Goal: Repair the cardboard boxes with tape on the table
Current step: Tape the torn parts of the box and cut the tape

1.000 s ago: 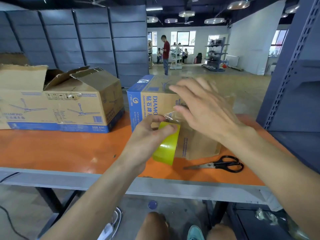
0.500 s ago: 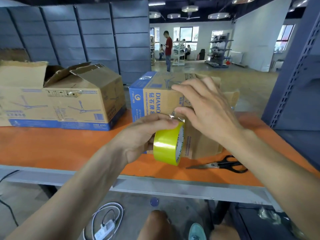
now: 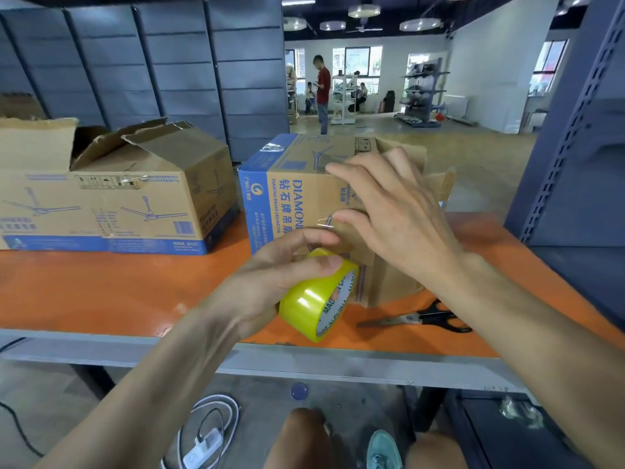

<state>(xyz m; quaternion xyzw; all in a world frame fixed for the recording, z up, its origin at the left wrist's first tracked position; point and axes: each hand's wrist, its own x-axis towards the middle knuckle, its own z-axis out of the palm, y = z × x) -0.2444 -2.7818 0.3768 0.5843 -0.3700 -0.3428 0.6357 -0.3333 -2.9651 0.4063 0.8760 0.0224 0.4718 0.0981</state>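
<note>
The left hand [image 3: 270, 275] grips a roll of yellow tape [image 3: 316, 301], thumb curled over the top of the roll and fingers wrapped behind it, holding it tilted just above the front edge of the orange counter [image 3: 101, 292]. A short, glinting strip of tape runs up from the roll to the right hand [image 3: 389, 214]. That hand is spread, its fingers fairly straight and lying flat against the near face and top edge of a cardboard box [image 3: 287, 198], with the thumb tip at the strip's free end. I cannot tell whether the thumb presses the strip to the cardboard or only touches it.

The box stands upright near the middle of the counter, with a blue band and printed lettering on its left side and a loose flap sticking out at the far right. Black-handled scissors [image 3: 422, 318] lie closed on the counter just right of the roll, below the right forearm. Well to the left sits a larger box [image 3: 135, 198] with fan drawings, its torn top flaps standing open. A white cable [image 3: 209, 431] lies coiled on the floor under the counter.
</note>
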